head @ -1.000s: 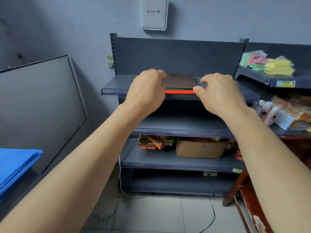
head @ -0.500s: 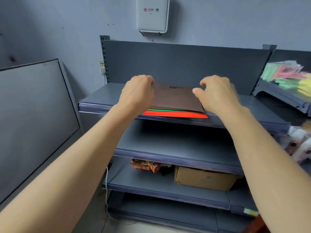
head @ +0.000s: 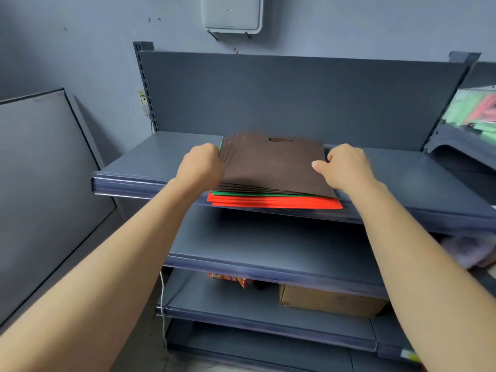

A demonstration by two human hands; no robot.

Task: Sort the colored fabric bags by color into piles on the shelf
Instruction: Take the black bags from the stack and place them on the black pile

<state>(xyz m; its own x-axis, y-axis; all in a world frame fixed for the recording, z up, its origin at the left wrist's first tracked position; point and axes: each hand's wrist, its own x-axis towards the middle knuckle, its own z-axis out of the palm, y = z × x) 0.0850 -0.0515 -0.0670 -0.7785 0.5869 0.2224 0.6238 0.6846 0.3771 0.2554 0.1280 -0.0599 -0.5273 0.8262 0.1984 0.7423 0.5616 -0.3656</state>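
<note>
A stack of flat fabric bags lies on the top grey shelf (head: pixel 150 167), overhanging its front edge. Several brown bags (head: pixel 273 165) are on top, a green bag (head: pixel 241 194) shows as a thin edge under them, and red bags (head: pixel 276 203) form the bottom. My left hand (head: pixel 201 166) grips the left edge of the brown bags, fingers curled round it. My right hand (head: pixel 346 165) holds their right edge, thumb on top and fingers tucked under.
Lower grey shelves hold a cardboard box (head: pixel 330 302) and red packets (head: pixel 230 280). A neighbouring shelf at the right carries green and pink packets (head: pixel 477 108). A grey panel (head: pixel 40 183) leans at the left. A white box (head: pixel 232 12) hangs on the wall.
The view has come closer and higher over the top shelf. Both hands stay at the sides of the brown bags, which now look slightly fanned at the left edge.
</note>
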